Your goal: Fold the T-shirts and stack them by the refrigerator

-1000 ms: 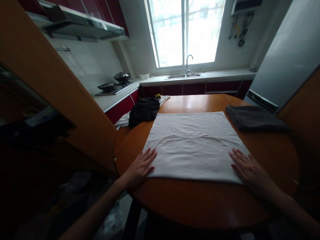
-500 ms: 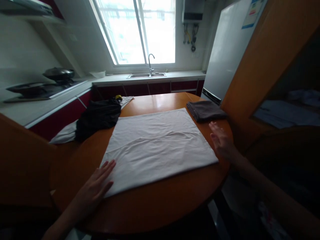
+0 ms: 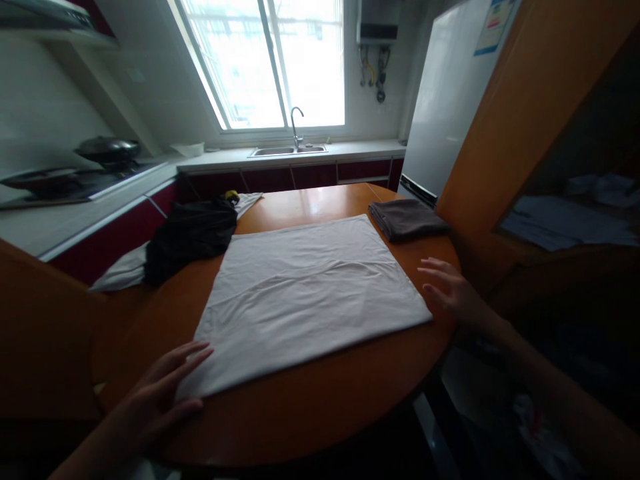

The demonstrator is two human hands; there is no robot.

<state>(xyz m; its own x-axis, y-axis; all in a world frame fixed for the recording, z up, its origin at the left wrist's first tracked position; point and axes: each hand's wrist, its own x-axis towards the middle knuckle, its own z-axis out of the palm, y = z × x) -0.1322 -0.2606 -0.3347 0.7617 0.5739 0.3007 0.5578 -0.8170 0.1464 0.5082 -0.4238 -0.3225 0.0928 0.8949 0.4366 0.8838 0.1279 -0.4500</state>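
Note:
A white cloth garment [image 3: 305, 287], folded into a wide flat shape with a curved crease across it, lies on the round wooden table [image 3: 310, 417]. My left hand [image 3: 160, 387] is at its near left corner, fingers apart, fingertips over the fabric's edge; whether they press on it I cannot tell. To the right of the cloth, my right hand [image 3: 447, 290] hovers by the table's edge with its fingers spread and nothing in them. Beyond that hand sits a folded dark grey cloth [image 3: 407, 220].
Black and white clothes [image 3: 190, 237] are heaped at the table's left edge. Behind the table runs a counter with a sink [image 3: 287, 151] and faucet. A stove with pans [image 3: 107, 150] stands at the left, a refrigerator [image 3: 440, 100] at the right.
My left hand has drawn back toward me and to the left, its thumb spreading wider. My right hand has lowered slightly. The view has shifted a little; the white cloth stays flat.

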